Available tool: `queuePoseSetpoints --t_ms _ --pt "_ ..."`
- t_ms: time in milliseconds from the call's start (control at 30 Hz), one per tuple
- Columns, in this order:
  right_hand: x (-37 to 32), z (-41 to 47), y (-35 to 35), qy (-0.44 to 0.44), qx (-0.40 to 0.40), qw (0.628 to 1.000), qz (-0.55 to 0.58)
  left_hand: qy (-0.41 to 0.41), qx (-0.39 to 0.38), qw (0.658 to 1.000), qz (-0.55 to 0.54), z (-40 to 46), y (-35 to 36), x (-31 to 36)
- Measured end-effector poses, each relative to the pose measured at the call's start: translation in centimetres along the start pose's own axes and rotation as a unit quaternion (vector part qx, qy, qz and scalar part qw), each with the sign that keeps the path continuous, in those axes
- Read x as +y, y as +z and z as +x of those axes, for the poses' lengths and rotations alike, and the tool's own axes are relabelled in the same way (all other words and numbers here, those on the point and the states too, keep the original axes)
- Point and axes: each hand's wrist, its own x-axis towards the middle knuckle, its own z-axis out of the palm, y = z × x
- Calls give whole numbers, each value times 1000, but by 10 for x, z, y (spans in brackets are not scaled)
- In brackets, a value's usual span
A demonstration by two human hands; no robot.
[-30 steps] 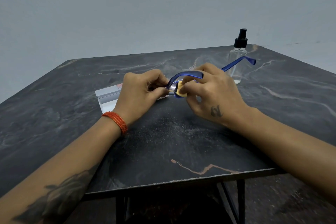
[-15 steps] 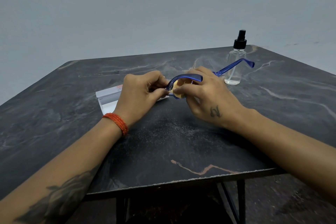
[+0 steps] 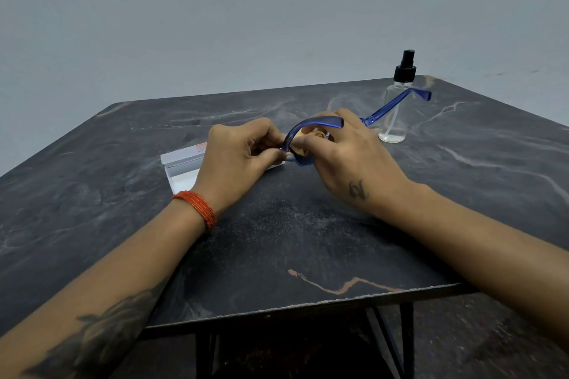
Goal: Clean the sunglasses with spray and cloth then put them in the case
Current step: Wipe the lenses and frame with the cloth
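Dark marble-look table [image 3: 123, 194], plain grey wall [image 3: 246, 24]

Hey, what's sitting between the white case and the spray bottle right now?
In the head view, both hands fill that stretch: the left hand and right hand hold the blue sunglasses between the white case and spray bottle, a yellowish cloth pressed against them.

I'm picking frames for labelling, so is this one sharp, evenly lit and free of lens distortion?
Head view: soft, even light, no hard shadows or glare; the left hand, right hand and blue sunglasses are fairly sharp; the wide angle makes the table edges splay outward; the spray bottle is clear.
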Motion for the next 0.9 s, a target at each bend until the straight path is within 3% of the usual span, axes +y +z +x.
queuePoseSetpoints --t_ms 200,533,900 --pt "-1 -1 -6 -10 -30 998 48 -3 7 1000 11 0 0 -2" --pt "2 -2 -4 9 22 997 -71 -8 6 1000 0 -1 0 -2" --pt "-2 -1 -2 1 -43 998 55 -4 1 1000 3 -1 0 -1"
